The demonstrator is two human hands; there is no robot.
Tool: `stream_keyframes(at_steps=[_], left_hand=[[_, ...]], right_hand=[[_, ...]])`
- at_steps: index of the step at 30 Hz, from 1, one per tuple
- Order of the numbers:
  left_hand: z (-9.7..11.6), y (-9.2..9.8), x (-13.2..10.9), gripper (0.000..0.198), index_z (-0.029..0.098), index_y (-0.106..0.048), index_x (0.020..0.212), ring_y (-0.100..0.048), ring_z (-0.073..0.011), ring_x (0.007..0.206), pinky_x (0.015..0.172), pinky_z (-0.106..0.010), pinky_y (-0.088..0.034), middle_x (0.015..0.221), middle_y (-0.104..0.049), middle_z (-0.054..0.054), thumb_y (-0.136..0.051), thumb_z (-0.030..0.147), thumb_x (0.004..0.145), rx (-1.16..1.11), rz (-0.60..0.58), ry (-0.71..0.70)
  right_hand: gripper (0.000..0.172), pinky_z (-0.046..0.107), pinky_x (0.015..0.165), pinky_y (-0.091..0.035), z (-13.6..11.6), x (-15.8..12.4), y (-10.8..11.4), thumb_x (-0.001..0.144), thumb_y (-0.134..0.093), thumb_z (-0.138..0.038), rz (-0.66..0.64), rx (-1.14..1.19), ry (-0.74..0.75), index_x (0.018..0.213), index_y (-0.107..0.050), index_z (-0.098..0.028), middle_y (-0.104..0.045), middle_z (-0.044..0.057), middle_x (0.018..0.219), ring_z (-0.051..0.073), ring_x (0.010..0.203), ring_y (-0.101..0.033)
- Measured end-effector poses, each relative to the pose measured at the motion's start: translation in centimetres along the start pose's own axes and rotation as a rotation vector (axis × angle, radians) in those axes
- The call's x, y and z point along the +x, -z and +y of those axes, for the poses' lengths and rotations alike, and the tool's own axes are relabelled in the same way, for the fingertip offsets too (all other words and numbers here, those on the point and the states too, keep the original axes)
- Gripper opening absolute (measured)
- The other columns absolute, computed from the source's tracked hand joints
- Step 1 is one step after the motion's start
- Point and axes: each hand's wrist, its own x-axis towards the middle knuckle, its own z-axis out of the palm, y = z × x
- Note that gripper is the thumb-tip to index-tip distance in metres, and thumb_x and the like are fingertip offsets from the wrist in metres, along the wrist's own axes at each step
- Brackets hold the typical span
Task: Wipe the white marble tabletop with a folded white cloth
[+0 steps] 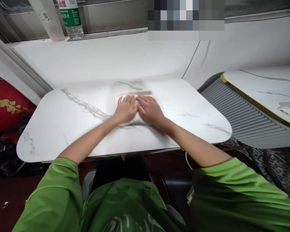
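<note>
A white, soft-looking folded piece, perhaps a cloth [138, 120], lies on the white marble-patterned table [91, 135] in front of me. My left hand [126, 110] rests palm down on its left part, fingers stretched forward. On the right part lies my right hand [149, 109], also flat with fingers extended. The two thumbs and index fingers almost meet in the middle. Much of the white piece is hidden under both palms, so its exact kind is hard to make out.
On the ledge behind stand a water bottle with a green label [73, 19] and a frosted container [49, 22]. To the right is a ribbed grey cabinet [246, 112] with a marble-patterned top. A red bag [9, 106] sits at the left.
</note>
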Motion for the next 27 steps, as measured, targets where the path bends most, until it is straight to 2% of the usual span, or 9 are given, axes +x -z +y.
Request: stream_keyframes(at_steps=[3, 6, 10, 14, 18, 21, 27], left_hand=[[2.8, -0.3, -2.4, 0.050, 0.010, -0.039, 0.147, -0.027, -0.0235, 0.149, 0.125, -0.048, -0.011, 0.159, -0.036, -0.012, -0.030, 0.026, 0.101, -0.016, -0.031, -0.035], [5.8, -1.0, -3.9, 0.051, 0.008, -0.039, 0.147, -0.027, -0.0266, 0.149, 0.125, -0.052, -0.013, 0.158, -0.037, -0.014, -0.030, 0.027, 0.100, -0.024, -0.024, -0.037], [9.4, -2.1, -4.5, 0.052, 0.007, -0.039, 0.146, -0.026, -0.0299, 0.149, 0.124, -0.056, -0.013, 0.158, -0.036, -0.016, -0.031, 0.027, 0.099, -0.037, -0.020, -0.063], [11.8, -2.6, -4.2, 0.052, 0.005, -0.039, 0.145, -0.026, -0.0304, 0.149, 0.124, -0.057, -0.014, 0.157, -0.037, -0.018, -0.031, 0.025, 0.098, -0.069, -0.039, -0.101], [12.2, -2.5, -3.6, 0.052, 0.006, -0.039, 0.145, -0.027, -0.0300, 0.149, 0.124, -0.057, -0.014, 0.156, -0.039, -0.018, -0.032, 0.025, 0.098, -0.090, -0.050, -0.122], [11.7, -2.5, -2.6, 0.052, 0.006, -0.039, 0.145, -0.028, -0.0285, 0.148, 0.124, -0.055, -0.014, 0.156, -0.039, -0.016, -0.031, 0.024, 0.097, -0.113, -0.065, -0.158], [9.7, -2.7, 1.5, 0.048, 0.012, -0.044, 0.141, -0.033, -0.0239, 0.146, 0.125, -0.049, -0.016, 0.151, -0.046, -0.012, -0.031, 0.022, 0.096, -0.146, -0.026, -0.182]], right_hand=[[0.051, 0.050, 0.113, -0.036, 0.1, -3.7, 1.4, 0.090, -0.031, -0.023, 0.011, -0.018, 0.012, 0.130, -0.058, -0.006, -0.059, 0.019, 0.138, 0.032, 0.131, -0.050], [0.051, 0.053, 0.110, -0.039, 1.3, -6.6, 2.9, 0.087, -0.034, -0.024, -0.008, -0.013, 0.057, 0.130, -0.058, -0.008, -0.059, 0.019, 0.138, 0.033, 0.131, -0.051], [0.050, 0.055, 0.107, -0.043, 3.4, -9.2, 5.0, 0.085, -0.036, -0.024, -0.040, 0.001, 0.073, 0.130, -0.057, -0.013, -0.060, 0.017, 0.135, 0.032, 0.128, -0.053], [0.048, 0.055, 0.106, -0.044, 4.5, -10.8, 6.2, 0.083, -0.038, -0.021, -0.048, -0.022, -0.039, 0.126, -0.058, -0.015, -0.062, 0.017, 0.133, 0.032, 0.126, -0.056], [0.049, 0.056, 0.107, -0.043, 4.7, -11.3, 6.3, 0.081, -0.039, -0.018, -0.008, -0.014, -0.101, 0.126, -0.059, -0.020, -0.063, 0.013, 0.132, 0.032, 0.125, -0.056], [0.049, 0.057, 0.106, -0.043, 4.9, -10.8, 6.0, 0.082, -0.039, -0.020, 0.020, -0.020, -0.126, 0.125, -0.061, -0.017, -0.063, 0.015, 0.132, 0.033, 0.125, -0.056], [0.049, 0.058, 0.104, -0.042, 6.4, -7.5, 5.0, 0.083, -0.037, -0.021, 0.063, -0.027, -0.138, 0.124, -0.062, -0.016, -0.065, 0.015, 0.130, 0.035, 0.122, -0.057]])
